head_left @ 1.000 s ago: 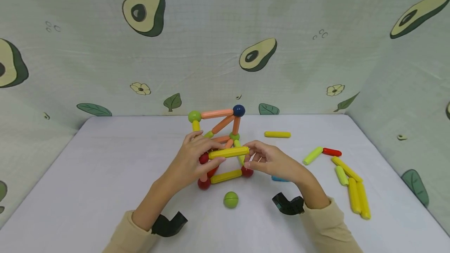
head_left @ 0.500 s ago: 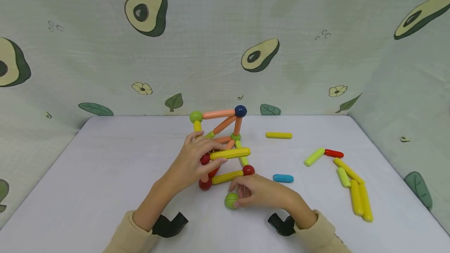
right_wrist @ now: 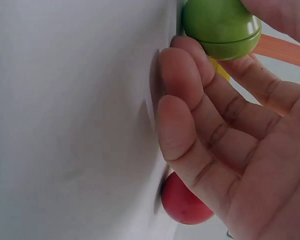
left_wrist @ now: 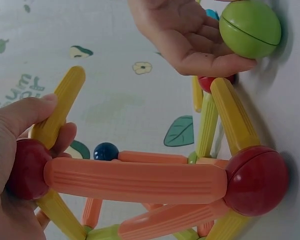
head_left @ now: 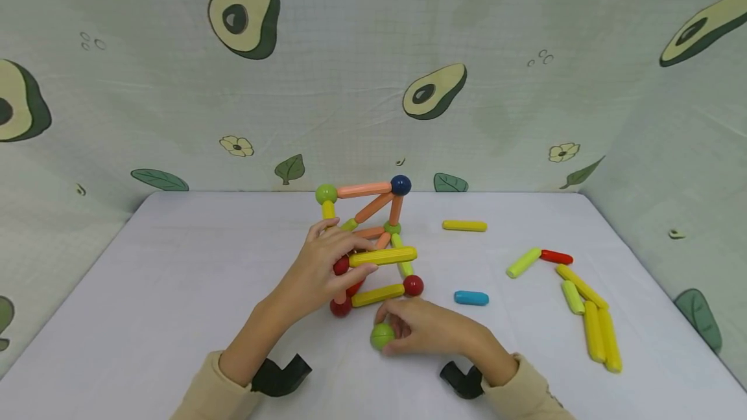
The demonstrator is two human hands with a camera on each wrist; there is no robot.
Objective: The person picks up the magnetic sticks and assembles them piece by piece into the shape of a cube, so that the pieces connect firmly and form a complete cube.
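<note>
With thumb and fingers, my left hand [head_left: 321, 261] holds a yellow stick [head_left: 386, 256] at the red ball [left_wrist: 27, 170] on its end. That ball is a corner of a ball-and-stick frame; an orange stick [left_wrist: 135, 180] joins it to a lower red ball [left_wrist: 257, 180]. The yellow stick's right end is free in the air. In front of the frame, my right hand [head_left: 428, 328] pinches a loose green ball [head_left: 382, 336] between thumb and index finger. The ball sits on the table, as the left wrist view shows. Part of the frame is hidden behind my left hand.
The frame's top has a dark blue ball [head_left: 401, 185] and a green ball [head_left: 326, 194]. A blue stick [head_left: 471, 297] and a yellow stick [head_left: 464, 225] lie right of it. Farther right are a red stick [head_left: 557, 256] and several yellow and light-green sticks [head_left: 594, 331].
My right hand has left the free end of the yellow stick, come down to the table and taken hold of the green ball. My left hand keeps its place on the stick.
</note>
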